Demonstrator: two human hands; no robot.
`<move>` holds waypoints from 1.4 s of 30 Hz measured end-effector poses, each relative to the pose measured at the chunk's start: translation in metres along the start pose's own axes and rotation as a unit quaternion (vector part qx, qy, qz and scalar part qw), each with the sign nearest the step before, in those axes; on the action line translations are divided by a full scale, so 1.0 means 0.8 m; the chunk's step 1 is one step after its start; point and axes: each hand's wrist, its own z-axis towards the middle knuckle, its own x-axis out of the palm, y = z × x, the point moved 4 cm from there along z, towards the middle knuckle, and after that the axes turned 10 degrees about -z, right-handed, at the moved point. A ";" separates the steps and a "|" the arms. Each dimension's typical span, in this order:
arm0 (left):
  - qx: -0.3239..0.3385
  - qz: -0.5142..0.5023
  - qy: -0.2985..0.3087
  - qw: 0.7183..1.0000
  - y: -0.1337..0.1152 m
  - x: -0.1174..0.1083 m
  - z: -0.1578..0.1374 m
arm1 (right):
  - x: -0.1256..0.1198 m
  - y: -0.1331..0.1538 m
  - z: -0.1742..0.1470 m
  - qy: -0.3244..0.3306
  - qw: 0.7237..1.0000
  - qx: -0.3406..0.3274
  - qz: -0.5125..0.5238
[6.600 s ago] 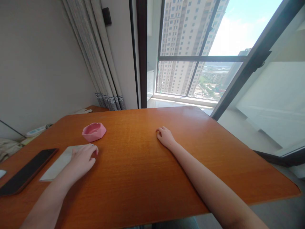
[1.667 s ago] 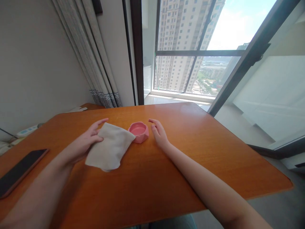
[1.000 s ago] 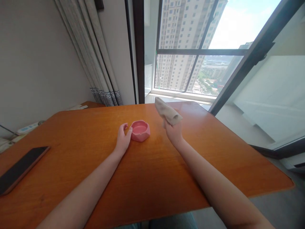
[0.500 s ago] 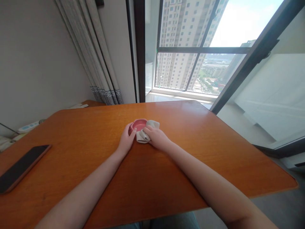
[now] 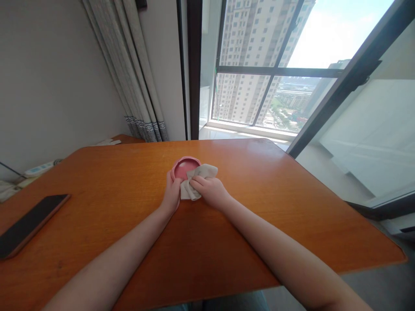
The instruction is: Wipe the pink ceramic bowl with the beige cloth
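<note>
My left hand [image 5: 171,195] clasps the left side of the pink ashtray [image 5: 181,169], tilted over the wooden table [image 5: 259,190]; whether it touches the wood, I cannot tell. My right hand [image 5: 212,192] pinches a pale cloth [image 5: 207,171] against its near-right rim.

Your left forearm [image 5: 119,257] runs bare from the near left toward the middle, wrist bent slightly toward the far side; your left grip [image 5: 170,194] is closed, thumb on the right, fingers partly hidden. Your right forearm [image 5: 266,235] slants in from the near right, your right grip [image 5: 212,190] closed too, fingers bunched and pointing left.
</note>
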 end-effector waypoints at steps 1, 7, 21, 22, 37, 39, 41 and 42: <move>0.001 0.005 -0.001 1.000 -0.002 -0.002 0.002 | 0.001 -0.007 -0.002 -0.003 1.000 -0.008 -0.005; 0.023 0.108 0.038 0.993 -0.019 0.000 0.003 | 0.001 -0.030 -0.008 -0.011 1.000 0.007 -0.026; 0.064 0.087 -0.038 0.993 -0.010 -0.017 0.004 | -0.008 0.000 -0.003 -0.031 0.998 0.021 0.058; 0.056 0.087 -0.046 0.994 -0.008 -0.019 0.007 | -0.011 -0.007 -0.004 -0.052 0.997 0.027 0.053; 0.104 0.146 0.041 0.983 -0.028 0.000 -0.003 | -0.019 0.021 0.004 -0.043 0.994 -0.047 0.086; 0.088 0.126 0.053 0.987 -0.026 0.007 -0.008 | -0.020 0.017 0.002 -0.042 0.996 -0.033 0.074; 0.063 0.087 0.045 0.993 -0.022 0.012 -0.013 | -0.020 0.017 0.002 -0.046 0.997 -0.021 0.064; 0.048 0.067 0.034 0.996 -0.019 0.013 -0.015 | -0.019 0.018 0.002 -0.048 0.997 -0.018 0.062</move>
